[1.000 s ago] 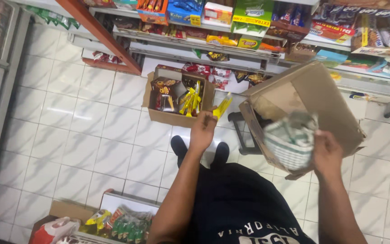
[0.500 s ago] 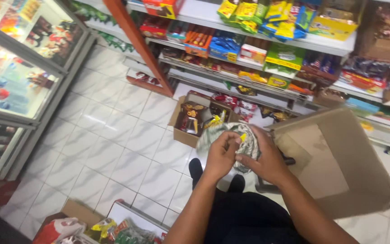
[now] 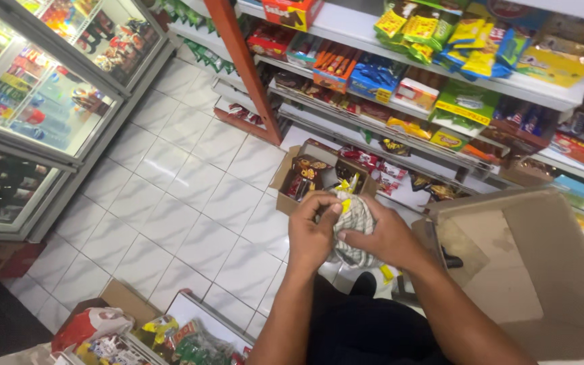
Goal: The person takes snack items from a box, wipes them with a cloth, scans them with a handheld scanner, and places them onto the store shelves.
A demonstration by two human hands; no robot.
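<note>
I saw both hands gripping a net bundle (image 3: pixel 354 226) at chest height: left hand (image 3: pixel 313 230) on its left side, right hand (image 3: pixel 388 238) on the right. Bundle stood upright btwn them, above floor box (image 3: pixel 285 184).

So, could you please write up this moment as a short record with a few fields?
setting: shop aisle, white tiled floor
left hand: grips the bundle of striped white packets
right hand: grips the same bundle from the other side
beyond the hands: open cardboard box of snacks on the floor
right side: large empty cardboard box
left side: glass-door cooler
</note>
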